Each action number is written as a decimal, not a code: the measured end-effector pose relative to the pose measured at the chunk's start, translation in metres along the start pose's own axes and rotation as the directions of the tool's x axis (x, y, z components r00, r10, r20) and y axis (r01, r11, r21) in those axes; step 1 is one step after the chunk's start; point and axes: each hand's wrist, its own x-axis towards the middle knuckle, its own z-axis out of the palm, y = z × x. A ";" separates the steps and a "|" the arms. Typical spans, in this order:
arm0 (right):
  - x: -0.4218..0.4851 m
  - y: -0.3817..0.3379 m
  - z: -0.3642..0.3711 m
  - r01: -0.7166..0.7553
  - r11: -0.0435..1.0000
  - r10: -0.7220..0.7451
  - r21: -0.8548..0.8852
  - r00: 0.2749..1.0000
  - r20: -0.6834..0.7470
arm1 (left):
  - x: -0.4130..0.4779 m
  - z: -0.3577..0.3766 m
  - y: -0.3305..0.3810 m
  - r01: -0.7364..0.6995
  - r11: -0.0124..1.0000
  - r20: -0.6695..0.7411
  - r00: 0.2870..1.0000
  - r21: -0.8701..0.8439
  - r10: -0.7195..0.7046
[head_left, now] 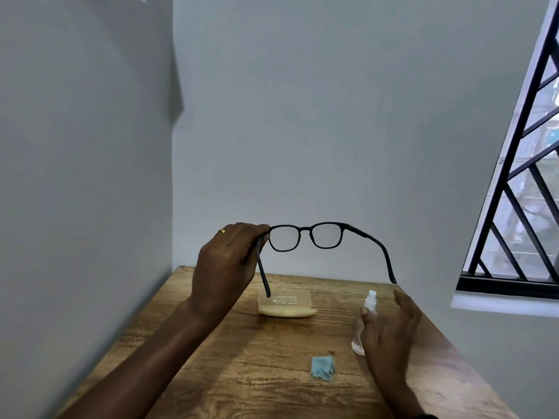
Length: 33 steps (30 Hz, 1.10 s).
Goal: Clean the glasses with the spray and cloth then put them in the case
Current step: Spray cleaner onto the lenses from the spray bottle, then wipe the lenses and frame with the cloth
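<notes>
While the wooden table (211, 358) carries the pale case (286, 303), the left hand (225, 267) holds the black glasses (305, 237) up above it, fingers pinched on the left temple hinge, arms unfolded. The right hand (387, 334) is closing on the spray bottle (364, 322), fingers apart and curled, thumb touching it; much of the bottle is hidden. Spraying seems next, calling for a firm grip and aimed nozzle. The blue cloth (323, 368) lies crumpled nearby.
</notes>
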 end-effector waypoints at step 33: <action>-0.002 -0.169 -0.028 0.419 0.876 -0.443 0.238 0.895 0.053 | -0.005 -0.004 0.001 -0.019 1.000 0.025 1.000 0.001 0.019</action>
